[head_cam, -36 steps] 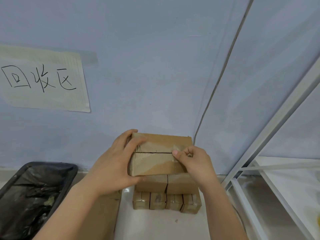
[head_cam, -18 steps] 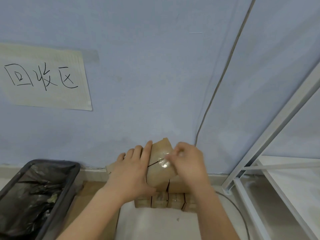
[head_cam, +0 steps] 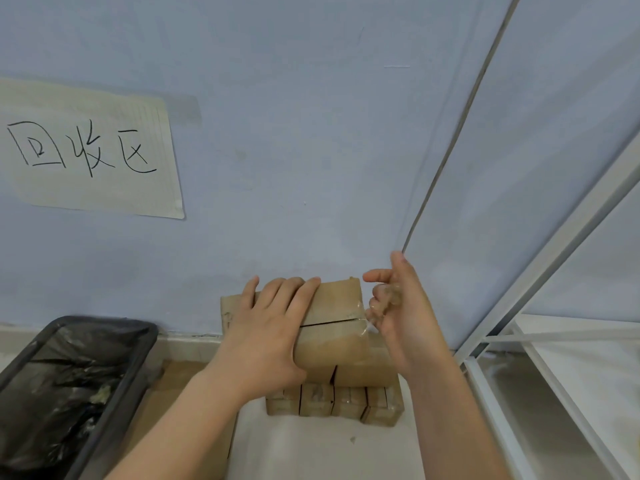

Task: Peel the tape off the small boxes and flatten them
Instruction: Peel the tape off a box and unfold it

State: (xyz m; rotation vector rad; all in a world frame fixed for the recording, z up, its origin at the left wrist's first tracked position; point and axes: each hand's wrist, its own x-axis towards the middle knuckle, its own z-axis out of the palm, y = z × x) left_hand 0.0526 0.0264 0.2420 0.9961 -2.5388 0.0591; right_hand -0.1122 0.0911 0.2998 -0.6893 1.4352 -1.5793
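My left hand (head_cam: 266,341): laid flat over the left part of the box, fingers straight and together reaching past its far edge, thumb under the near side; it steadies the box.
My right hand (head_cam: 401,317): just off the right end of the box, palm turned toward it; index finger and thumb stretched out, the lower fingers curled round a crumpled wad of clear tape (head_cam: 386,299).
Tape link: a thin clear strand runs from the wad to the box's right edge at the seam.
Box (head_cam: 334,323): brown cardboard, held above the stack, its top flaps meeting in a dark seam that runs left to right; glossy tape residue shows at the right corner.
Stack of boxes (head_cam: 349,398): directly under the held box, on a pale floor; two larger ones on a row of smaller taped ones.
Flat cardboard (head_cam: 173,386): on the floor left of the stack, under my left forearm.
Bin (head_cam: 69,386): black-lined, at lower left.
Paper sign (head_cam: 86,150): handwritten, stuck to the blue wall.
Shelf frame (head_cam: 554,278): white, at right.
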